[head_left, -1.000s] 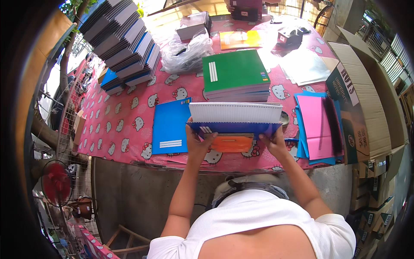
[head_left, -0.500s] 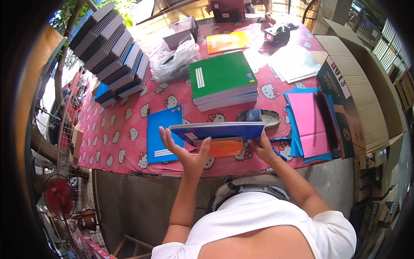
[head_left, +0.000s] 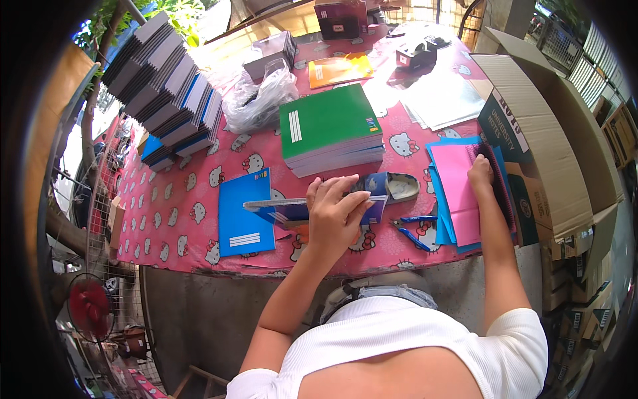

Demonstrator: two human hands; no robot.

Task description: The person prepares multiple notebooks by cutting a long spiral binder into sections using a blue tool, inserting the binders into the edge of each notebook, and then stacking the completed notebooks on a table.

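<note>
Holding dark-blue notebook [head_left: 286, 214] nearly on edge in left fingers [head_left: 340, 188], lengthwise left to right. Touching black spiral coils [head_left: 504, 198] just under the nearer right fingers [head_left: 480, 163], lengthwise near to far; cannot tell whether gripping.

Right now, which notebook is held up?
The dark blue paper notebook in the left hand, tilted up; the light blue notebook and green notebook lie flat.

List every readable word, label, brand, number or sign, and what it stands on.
I don't transcribe print; here is where it stands:
Cardboard box: large lettering.
Green notebook: small multicoloured letters at a corner.
Flat blue notebook: similar letters.
Stacked cartons: labels too small to read.
Dark far item: label unreadable.
</note>
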